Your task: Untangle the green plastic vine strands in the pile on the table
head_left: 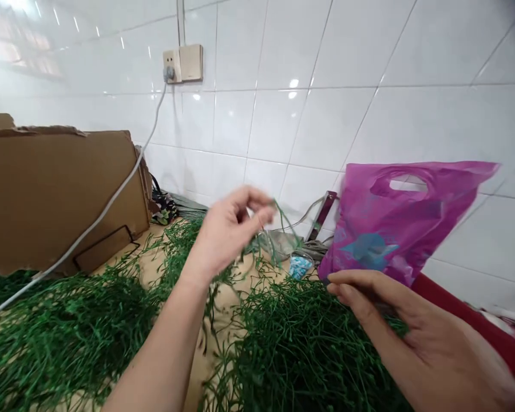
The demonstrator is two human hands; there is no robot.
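Note:
My left hand (229,229) is raised over the table with thumb and fingers pinched on a thin green plastic stem (283,220) that trails to the right. My right hand (395,320) rests low at the right over a heap of green plastic stems (300,343), its fingers together and pinching something small and dark that I cannot make out. A second heap of green stems (60,332) covers the table's left side. The bare tabletop (223,297) shows between the two heaps.
A brown cardboard box (55,194) stands at the left with a white cable (111,200) running up to a wall socket (182,64). A purple plastic bag (399,217) leans on the tiled wall. A red container edge (484,326) lies at the right.

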